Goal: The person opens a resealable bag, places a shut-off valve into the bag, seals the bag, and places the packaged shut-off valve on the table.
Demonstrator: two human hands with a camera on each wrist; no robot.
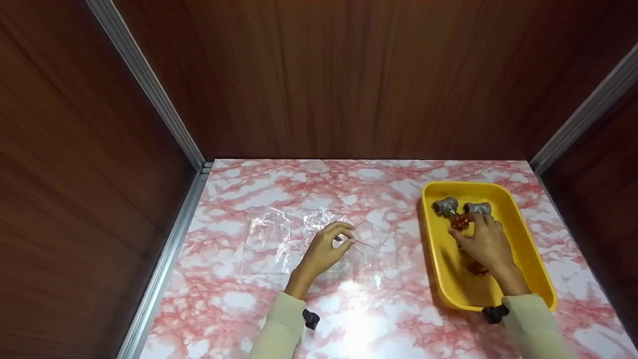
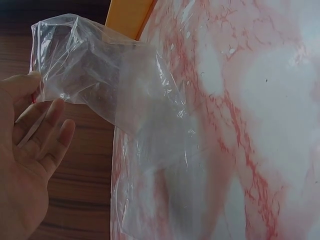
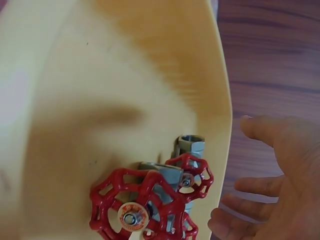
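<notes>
My left hand (image 1: 326,248) holds a clear plastic bag (image 2: 100,70) at its red-lined mouth, thumb and index finger at the edge. The bag's two red lines spread apart from the fingertips in the head view. My right hand (image 1: 486,243) is over the yellow tray (image 1: 529,244), its fingers around a red handwheel (image 1: 461,222) in the head view. Several metal valves with red handwheels (image 3: 132,217) lie in the tray. In the right wrist view the right hand's fingers (image 3: 260,185) are spread, and no grip on a valve shows.
More clear plastic bags (image 1: 269,242) lie flat on the red-and-white marbled table (image 1: 239,309), left of and beneath the left hand. Brown wood-grain panels (image 1: 349,80) enclose the back and both sides, with metal rails (image 1: 154,94) at the corners.
</notes>
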